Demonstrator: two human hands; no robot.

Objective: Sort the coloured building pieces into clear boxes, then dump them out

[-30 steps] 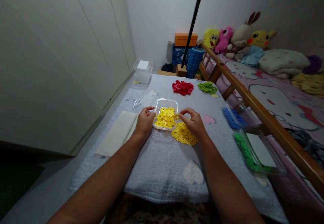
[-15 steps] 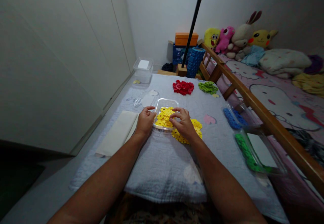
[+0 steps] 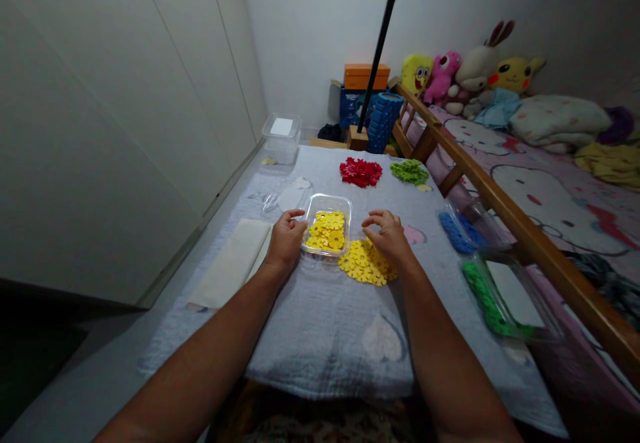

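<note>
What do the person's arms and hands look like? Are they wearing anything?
The left arm and right arm are bare, with no sleeves in view. The left hand and right hand wear no gloves. No watch or bracelet shows; rings would be too small to see.

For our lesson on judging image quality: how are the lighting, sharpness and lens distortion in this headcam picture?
Head view: dim, even light, darkest at the lower left corner; the left hand, right hand and clear tray look sharp, without motion blur; the wide lens stretches the edges and slants the bed rail.
</note>
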